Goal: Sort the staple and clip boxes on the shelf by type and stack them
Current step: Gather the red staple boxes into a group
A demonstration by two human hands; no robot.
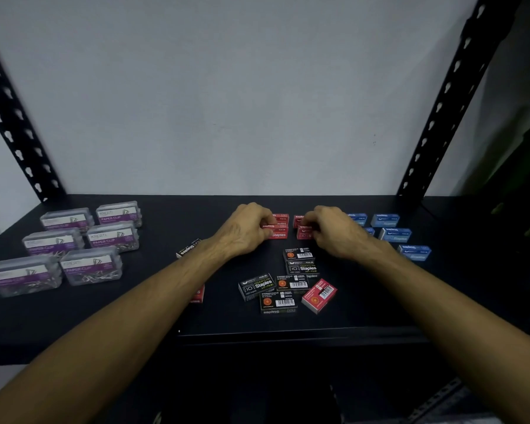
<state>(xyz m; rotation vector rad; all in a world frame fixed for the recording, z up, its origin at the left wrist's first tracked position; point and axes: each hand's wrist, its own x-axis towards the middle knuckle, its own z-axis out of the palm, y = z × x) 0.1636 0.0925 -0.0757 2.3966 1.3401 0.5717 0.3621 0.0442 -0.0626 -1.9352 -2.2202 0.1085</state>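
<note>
— Left hand (248,229) found curled over the left red stack (278,228), fingertips pinching the top box. Right hand (334,232) likewise closed on the right red stack (303,229), gripping its upper box.

— And the relation between the two stacks?

— Set side by side at the rear middle of the shelf (196,316), a narrow gap between. Long axes across the shelf, roughly parallel to its front edge. Each hand directly on its own stack; neither arm crossed.

— Remaining red boxes?

— Noted a loose red box (319,295) lying angled, near the front, toward the right forearm; right hand judged the nearer. Another red box (198,294) partly hidden under the left forearm; left hand the nearer there.

— Anything in the way?

— Black staple boxes (283,283) scattered unsorted between the red stacks and the front edge, directly beneath both wrists; likely to be brushed on any pull-back. One black box (189,247) apart, beside the left forearm.

— Elsewhere?

— Clear paper clip boxes (65,249) grouped far left, well apart. Blue staple boxes (395,235) grouped right, just beyond the right hand, partly hidden by it.
</note>
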